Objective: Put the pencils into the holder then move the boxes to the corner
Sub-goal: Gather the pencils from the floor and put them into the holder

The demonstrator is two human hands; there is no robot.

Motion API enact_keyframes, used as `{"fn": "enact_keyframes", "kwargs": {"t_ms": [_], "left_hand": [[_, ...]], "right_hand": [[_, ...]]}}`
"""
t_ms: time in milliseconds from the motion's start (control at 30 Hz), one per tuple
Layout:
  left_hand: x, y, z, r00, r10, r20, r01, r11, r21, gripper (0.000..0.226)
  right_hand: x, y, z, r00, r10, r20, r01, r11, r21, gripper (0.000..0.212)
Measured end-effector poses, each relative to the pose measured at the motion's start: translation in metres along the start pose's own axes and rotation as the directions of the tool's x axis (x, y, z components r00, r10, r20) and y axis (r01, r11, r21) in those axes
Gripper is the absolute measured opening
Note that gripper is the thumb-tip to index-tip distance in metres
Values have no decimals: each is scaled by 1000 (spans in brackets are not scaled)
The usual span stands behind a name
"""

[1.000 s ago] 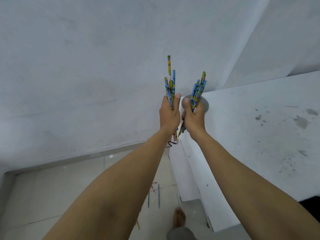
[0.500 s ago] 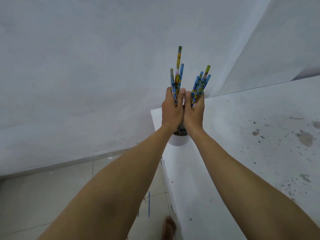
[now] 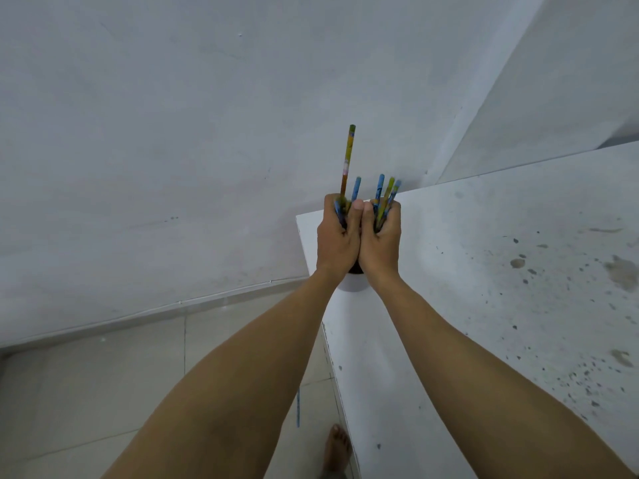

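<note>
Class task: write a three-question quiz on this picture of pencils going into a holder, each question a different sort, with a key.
1. True or false: only the left hand grips pencils.
2. Where does the holder stand? A) floor B) table corner C) chair
3. Fill in: a loose blue pencil lies on the ____.

Key: 1 false, as the right hand grips some too; 2 B; 3 floor.
</note>
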State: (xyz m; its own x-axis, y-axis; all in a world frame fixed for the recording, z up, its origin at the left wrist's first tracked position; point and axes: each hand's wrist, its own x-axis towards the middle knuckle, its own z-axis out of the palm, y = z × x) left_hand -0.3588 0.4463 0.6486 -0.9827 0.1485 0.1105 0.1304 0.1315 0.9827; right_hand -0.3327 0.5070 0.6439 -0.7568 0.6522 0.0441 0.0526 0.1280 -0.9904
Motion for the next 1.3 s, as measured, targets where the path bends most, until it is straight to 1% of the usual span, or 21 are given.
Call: {"fn": "enact_keyframes", "kwargs": {"t_ms": [133, 333, 433, 500, 633, 733, 833, 967, 1033, 1100, 1167, 1300], "left_hand": [[0, 1, -1, 1000, -6, -11, 6, 1000, 16, 21], [4, 6, -10, 1000, -14, 27, 12, 998, 59, 20], [3, 4, -14, 998, -46, 42, 42, 995, 92, 24], [1, 2, -18, 997, -53, 51, 47, 993, 111, 23], [-3, 4, -22, 997, -42, 57, 35, 991, 126, 15], [-6, 8, -26, 998, -22, 51, 15, 992, 125, 13], [-11, 12, -32, 999, 2, 39, -8, 987, 160, 17], [-17, 18, -42, 999, 43, 0, -42, 976, 212, 17], [-23, 20, -54, 994, 92, -56, -74, 959, 273, 18], [-29, 19, -64, 988, 135, -75, -102, 937, 335, 19], [-40, 16, -82, 985, 157, -74, -116, 914, 388, 19], [-61, 12, -127, 980, 178, -92, -114, 874, 472, 19]], "right_hand": [[1, 5, 0, 1000, -11, 0, 11, 999, -30, 18], [-1, -2, 1, 999, -45, 12, 45, 997, -56, 27], [-2, -7, 1, 998, -47, 51, 51, 995, -90, 32], [-3, -9, 1, 996, -44, 83, 55, 991, -125, 33], [-5, -10, 1, 993, -61, 99, 76, 985, -154, 26], [-9, -12, 2, 990, -110, 87, 124, 977, -173, 27], [-13, -14, 3, 981, -182, 67, 192, 958, -214, 26], [-21, -20, 4, 949, -307, 75, 315, 902, -294, 21], [-30, -25, 6, 928, -359, 101, 371, 862, -347, 22], [-36, -27, 6, 912, -388, 132, 408, 828, -384, 25], [-47, -28, 8, 893, -413, 176, 449, 811, -374, 27], [-77, -31, 22, 872, -405, 275, 483, 806, -342, 31]]}}
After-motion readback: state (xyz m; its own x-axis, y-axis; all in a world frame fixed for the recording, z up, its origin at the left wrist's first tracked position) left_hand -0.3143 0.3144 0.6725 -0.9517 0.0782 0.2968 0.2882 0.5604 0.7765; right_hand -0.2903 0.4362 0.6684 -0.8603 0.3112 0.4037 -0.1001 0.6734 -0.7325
